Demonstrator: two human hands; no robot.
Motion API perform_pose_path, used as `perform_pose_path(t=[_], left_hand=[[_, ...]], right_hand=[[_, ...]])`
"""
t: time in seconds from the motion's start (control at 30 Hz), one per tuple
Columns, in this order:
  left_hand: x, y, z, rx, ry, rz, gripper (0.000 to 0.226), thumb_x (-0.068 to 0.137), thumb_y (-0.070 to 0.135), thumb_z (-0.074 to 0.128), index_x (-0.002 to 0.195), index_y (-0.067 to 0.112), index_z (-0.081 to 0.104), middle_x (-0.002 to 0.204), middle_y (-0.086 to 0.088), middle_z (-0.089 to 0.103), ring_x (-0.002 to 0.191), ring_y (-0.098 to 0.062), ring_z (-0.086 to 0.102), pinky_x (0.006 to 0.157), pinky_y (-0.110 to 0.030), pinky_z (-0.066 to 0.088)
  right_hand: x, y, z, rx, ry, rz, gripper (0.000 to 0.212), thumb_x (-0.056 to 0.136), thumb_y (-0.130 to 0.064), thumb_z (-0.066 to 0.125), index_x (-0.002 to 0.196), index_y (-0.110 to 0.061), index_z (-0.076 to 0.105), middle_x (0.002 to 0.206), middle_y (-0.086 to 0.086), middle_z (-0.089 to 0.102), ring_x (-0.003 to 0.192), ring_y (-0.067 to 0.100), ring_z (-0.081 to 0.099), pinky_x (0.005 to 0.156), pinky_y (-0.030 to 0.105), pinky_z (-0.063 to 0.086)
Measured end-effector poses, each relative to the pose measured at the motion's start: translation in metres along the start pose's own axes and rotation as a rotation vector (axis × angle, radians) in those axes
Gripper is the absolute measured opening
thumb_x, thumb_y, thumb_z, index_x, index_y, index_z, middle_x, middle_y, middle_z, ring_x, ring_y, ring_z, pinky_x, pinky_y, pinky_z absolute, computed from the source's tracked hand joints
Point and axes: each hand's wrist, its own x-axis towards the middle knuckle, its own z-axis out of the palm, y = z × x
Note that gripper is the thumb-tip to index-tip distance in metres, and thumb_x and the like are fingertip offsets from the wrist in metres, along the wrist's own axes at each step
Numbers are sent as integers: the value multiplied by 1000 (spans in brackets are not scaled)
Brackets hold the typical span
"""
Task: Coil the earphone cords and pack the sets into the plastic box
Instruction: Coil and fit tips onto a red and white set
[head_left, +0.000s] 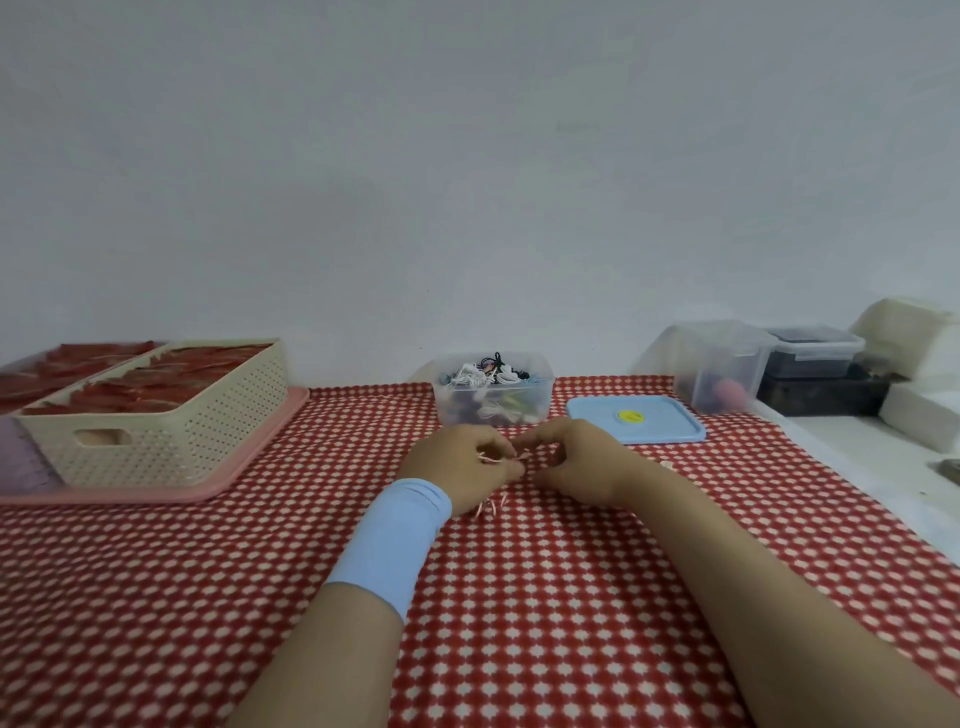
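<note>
From the head view, the left hand (462, 462) and right hand (576, 462) both pinch a pink-white earphone cord (493, 459) with curled fingers, low over the checked tablecloth (545, 597). Just behind them the clear plastic box (448, 410) holds coiled earphone sets, its blue lid (667, 425) lying beside it. A cream basket (208, 431) at the left holds red packets.

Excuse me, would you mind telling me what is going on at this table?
A person is working a pale cord between both hands over the checked cloth: the left hand grips it and the right hand pinches it. Behind them the box stands open, already holding sets, with its blue lid lying to its right.
</note>
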Motion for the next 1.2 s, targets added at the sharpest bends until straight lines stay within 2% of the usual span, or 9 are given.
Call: perform_pose_path(t=[0.07, 0.13, 0.2, 0.37, 0.7, 0.83, 0.93, 1.0, 1.2], left_hand=[[1, 2, 1, 112, -16, -5, 23, 86, 35, 67, 108, 41, 69, 116, 21, 67, 105, -6, 61, 96, -28, 48], [2, 2, 0, 142, -15, -12, 32, 88, 24, 62, 115, 40, 67, 117, 19, 68, 107, -7, 61, 96, -25, 47], [1, 3, -1, 178, -19, 5, 32, 90, 29, 60, 120, 41, 64, 116, 18, 68, 108, -7, 60, 98, -26, 46], [9, 13, 8, 273, -54, 25, 31, 94, 50, 55, 122, 43, 65, 137, 11, 59, 126, -18, 52, 112, -41, 37], [7, 21, 25, -172, 27, 24, 17, 95, 24, 59, 103, 30, 73, 104, 17, 72, 97, 3, 61, 90, -17, 43], [0, 23, 23, -443, 150, 21, 21, 96, 14, 56, 98, 28, 71, 85, 15, 75, 85, 16, 62, 75, 1, 39], [-5, 23, 25, -609, 186, 19, 22, 94, 6, 57, 94, 24, 71, 83, 13, 75, 85, 5, 68, 84, -14, 48], [-8, 21, 24, -651, 189, 15, 23, 93, 5, 58, 94, 25, 70, 83, 10, 75, 84, 3, 69, 82, -11, 48], [-9, 17, 21, -721, 182, 19, 15, 86, 10, 72, 95, 22, 76, 92, 10, 76, 88, 2, 69, 74, -7, 49]], right_hand=[[0, -1, -1, -23, -45, -13, 45, 87, -4, 64, 122, -32, 72, 114, -17, 69, 81, -18, 55, 79, 4, 40], [-2, 2, -10, 24, 0, 40, 43, 91, -2, 61, 122, -28, 73, 121, -12, 71, 99, -7, 60, 100, 20, 47], [-7, 9, -27, 43, 119, 124, 41, 93, -2, 59, 123, -28, 72, 124, -13, 69, 109, 2, 60, 108, 28, 44], [-24, 40, -59, -117, 222, 280, 30, 94, -10, 62, 112, -29, 76, 126, -9, 69, 121, 12, 61, 110, 32, 41], [-31, 47, -56, -219, 86, 444, 27, 91, -5, 64, 102, -24, 80, 112, -2, 73, 98, 18, 66, 93, 25, 50], [-27, 28, -42, 69, 166, 321, 19, 93, -12, 68, 104, -23, 78, 95, -6, 75, 84, 8, 67, 81, 24, 54], [-25, 10, -28, 400, 201, 233, 13, 95, -9, 67, 98, -17, 77, 76, 2, 74, 56, -1, 63, 59, 14, 47], [-23, 3, -21, 651, 173, 222, 15, 96, -2, 63, 101, -10, 75, 77, 7, 73, 58, 3, 65, 53, 17, 47], [-18, 5, -13, 1087, 41, 251, 21, 96, 5, 56, 107, -2, 73, 95, 15, 76, 81, 20, 72, 72, 30, 52]])
